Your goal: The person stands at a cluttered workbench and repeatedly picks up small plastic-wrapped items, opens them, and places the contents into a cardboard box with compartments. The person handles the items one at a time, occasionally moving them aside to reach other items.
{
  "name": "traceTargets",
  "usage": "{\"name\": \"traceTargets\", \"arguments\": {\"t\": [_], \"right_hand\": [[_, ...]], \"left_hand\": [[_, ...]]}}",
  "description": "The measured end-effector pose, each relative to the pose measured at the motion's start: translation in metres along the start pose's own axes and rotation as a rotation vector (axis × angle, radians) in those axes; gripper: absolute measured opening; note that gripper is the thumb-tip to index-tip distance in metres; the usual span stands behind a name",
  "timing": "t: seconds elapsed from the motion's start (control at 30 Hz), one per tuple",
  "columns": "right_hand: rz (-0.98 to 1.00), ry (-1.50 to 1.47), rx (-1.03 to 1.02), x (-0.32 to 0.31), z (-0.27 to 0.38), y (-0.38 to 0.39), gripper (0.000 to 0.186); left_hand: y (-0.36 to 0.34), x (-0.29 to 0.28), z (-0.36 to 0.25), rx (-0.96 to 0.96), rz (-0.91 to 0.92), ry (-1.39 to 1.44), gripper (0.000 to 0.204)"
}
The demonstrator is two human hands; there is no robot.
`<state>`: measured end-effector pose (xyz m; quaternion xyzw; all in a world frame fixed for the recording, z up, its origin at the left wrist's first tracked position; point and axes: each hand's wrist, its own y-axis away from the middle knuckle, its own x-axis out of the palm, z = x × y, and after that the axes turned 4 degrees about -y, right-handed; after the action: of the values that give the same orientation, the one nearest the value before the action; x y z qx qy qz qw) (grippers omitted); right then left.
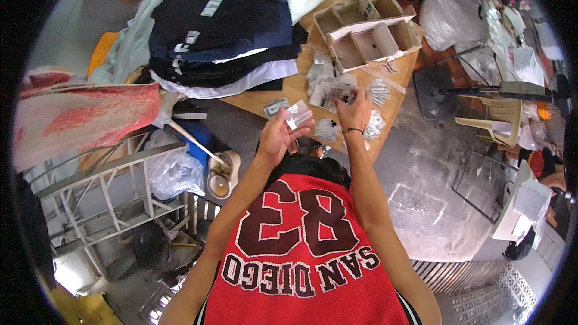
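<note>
My left hand (278, 135) holds a small clear plastic packet (297, 114) above the wooden table (391, 111), beside a small grey rectangular item (275, 108). My right hand (355, 114) reaches over a pile of small clear and white packets (319, 87); its fingers are closed at a packet with dark bits in it, and what exactly they grip is too small to make out. More bundles of small packets lie around it, one (325, 129) between my two hands and another (378, 90) to the right.
Folded dark and white shirts (223, 21) cover the back left of the table, beside a cardboard divider box (367, 39). A metal ladder (114, 195), plastic bag (171, 171) and stained pink cloth (84, 120) are at left; a black fan (433, 93) and beige chair (500, 120) at right.
</note>
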<state>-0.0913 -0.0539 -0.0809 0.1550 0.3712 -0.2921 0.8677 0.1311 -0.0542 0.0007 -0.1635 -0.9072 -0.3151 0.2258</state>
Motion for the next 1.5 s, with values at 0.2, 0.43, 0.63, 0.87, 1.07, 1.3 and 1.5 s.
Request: {"name": "traceTargets", "arguments": {"t": [0.2,0.43,0.63,0.87,1.07,1.3,1.5], "right_hand": [[-0.170,-0.074,-0.256,0.011,-0.010,0.007,0.030],[0.108,-0.679,0.125,-0.012,-0.013,0.013,0.014],[0.180,-0.747,0.193,-0.060,0.013,0.052,0.016],[0.131,-0.769,0.380,-0.082,0.023,0.167,0.022],[-0.124,-0.765,0.607,-0.089,-0.021,0.223,0.019],[-0.223,-0.852,0.706,-0.117,-0.052,0.240,0.017],[-0.221,-0.855,0.663,-0.125,-0.061,0.232,0.019]], "left_hand": [[-0.004,0.001,-0.019,-0.018,0.069,0.068,0.066],[-0.034,-0.016,-0.028,-0.069,0.149,-0.209,0.041],[-0.054,-0.006,-0.037,0.009,0.162,-0.623,0.030],[-0.069,-0.006,-0.007,-0.103,0.092,-0.784,0.028],[-0.077,0.030,0.017,-0.064,0.211,-1.128,0.019],[-0.079,0.058,0.079,0.075,0.370,-1.237,0.023],[-0.079,0.069,0.090,0.284,0.244,-1.336,0.031]]}}
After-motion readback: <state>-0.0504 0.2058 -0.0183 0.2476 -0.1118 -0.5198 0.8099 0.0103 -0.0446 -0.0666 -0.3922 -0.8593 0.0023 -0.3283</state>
